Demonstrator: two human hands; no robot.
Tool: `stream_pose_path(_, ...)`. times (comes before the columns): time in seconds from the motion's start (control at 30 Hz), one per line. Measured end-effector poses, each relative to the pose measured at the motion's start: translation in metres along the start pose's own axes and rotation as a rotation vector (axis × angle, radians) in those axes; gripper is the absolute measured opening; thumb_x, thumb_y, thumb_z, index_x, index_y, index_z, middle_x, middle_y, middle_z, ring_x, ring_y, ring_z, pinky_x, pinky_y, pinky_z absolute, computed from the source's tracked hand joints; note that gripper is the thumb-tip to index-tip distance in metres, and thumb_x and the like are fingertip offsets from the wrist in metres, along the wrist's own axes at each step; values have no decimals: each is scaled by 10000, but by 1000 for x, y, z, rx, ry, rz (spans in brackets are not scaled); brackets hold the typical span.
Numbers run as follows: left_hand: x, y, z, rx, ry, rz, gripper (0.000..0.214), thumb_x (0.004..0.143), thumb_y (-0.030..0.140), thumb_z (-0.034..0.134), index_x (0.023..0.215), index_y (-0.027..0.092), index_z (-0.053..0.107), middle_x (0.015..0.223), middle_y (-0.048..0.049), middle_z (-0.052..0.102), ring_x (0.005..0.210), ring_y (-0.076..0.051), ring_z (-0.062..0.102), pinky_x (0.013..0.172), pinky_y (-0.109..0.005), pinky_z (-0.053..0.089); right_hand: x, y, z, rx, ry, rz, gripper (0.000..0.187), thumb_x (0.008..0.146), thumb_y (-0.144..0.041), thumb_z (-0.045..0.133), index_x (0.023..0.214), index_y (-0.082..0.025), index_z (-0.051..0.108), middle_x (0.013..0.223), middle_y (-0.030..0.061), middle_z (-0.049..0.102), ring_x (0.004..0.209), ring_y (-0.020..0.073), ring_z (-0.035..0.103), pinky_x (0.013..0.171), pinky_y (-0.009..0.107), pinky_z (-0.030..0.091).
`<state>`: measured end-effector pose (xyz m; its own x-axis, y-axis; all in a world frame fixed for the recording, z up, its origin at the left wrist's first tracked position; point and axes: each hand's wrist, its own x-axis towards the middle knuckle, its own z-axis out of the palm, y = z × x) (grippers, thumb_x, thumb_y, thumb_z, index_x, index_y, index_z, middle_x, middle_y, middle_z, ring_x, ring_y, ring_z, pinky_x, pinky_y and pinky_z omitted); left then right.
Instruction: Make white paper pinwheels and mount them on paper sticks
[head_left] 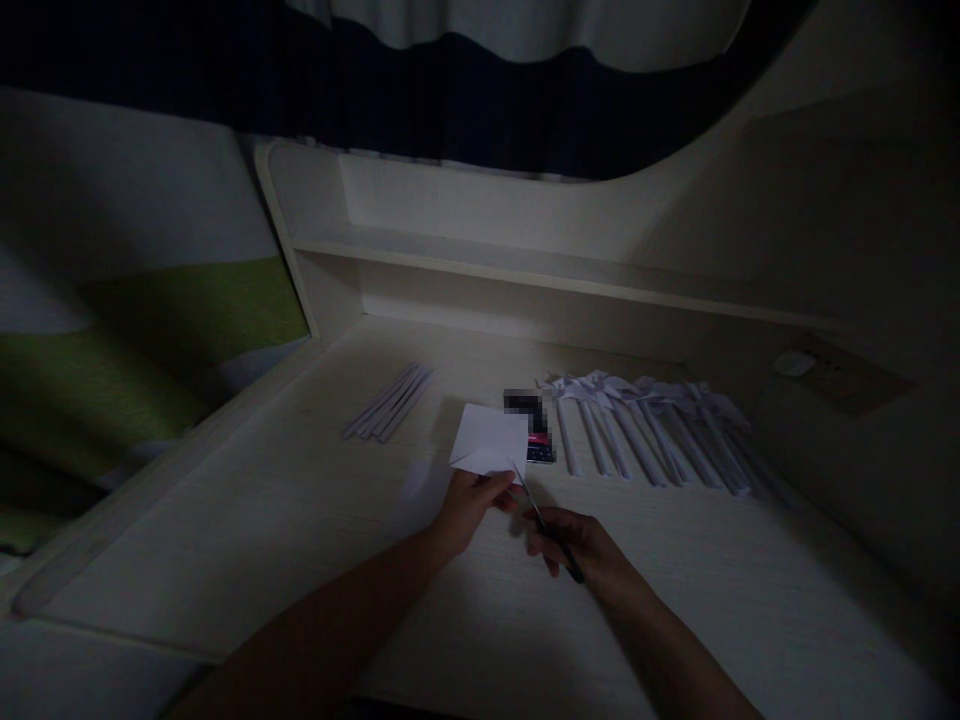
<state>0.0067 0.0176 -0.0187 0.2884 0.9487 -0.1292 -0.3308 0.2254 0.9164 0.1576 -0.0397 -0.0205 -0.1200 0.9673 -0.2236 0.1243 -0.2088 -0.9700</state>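
Note:
My left hand [471, 506] pinches the lower edge of a folded white paper [491, 438] and holds it above the pale desk [315, 520]. My right hand [581, 545] is closed round a pair of scissors [541, 518]. The blades point up and left, with their tips at the paper's lower right corner. The light is dim, so I cannot make out whether the blades are apart.
A row of several white paper pinwheels on sticks [652, 425] lies right of the paper. A few loose white sticks [388, 402] lie to the left. A small dark object [536, 430] sits behind the paper. A shelf [525, 262] runs along the back, and a green and white cloth [150, 340] lies at left.

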Motion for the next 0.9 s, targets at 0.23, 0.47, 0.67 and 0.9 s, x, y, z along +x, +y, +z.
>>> stream_pose_path(0.23,0,1,0,16,3,0,214,629,299,631,728,111,602,615,-31,628,471,-100,527,466,-225,405,0,-2,0,-15,-18,4,374,566,-344,652,866,-127,595,536,-24,555,371,63,395,363,217,319)
stream_pose_path(0.47,2,-1,-2,14,-2,-27,237,625,305,635,738,98,603,620,-47,635,455,-101,526,453,-226,402,0,6,-3,-9,-4,11,410,577,-407,662,871,-129,599,481,-48,506,340,54,361,329,197,262)
stream_pose_path(0.67,1,-2,-3,-2,-36,-34,242,636,317,633,756,109,600,613,-41,631,472,-107,536,456,-224,409,-2,5,-3,-40,34,6,410,578,-422,661,859,-127,613,447,-55,483,316,48,336,316,196,250)
stream_pose_path(0.9,-1,0,-2,-1,-118,-42,249,617,328,652,734,116,592,587,-29,614,477,-105,527,463,-222,412,0,5,-5,-47,-12,-3,404,595,-375,656,913,-129,613,506,-35,523,363,60,379,338,198,287)
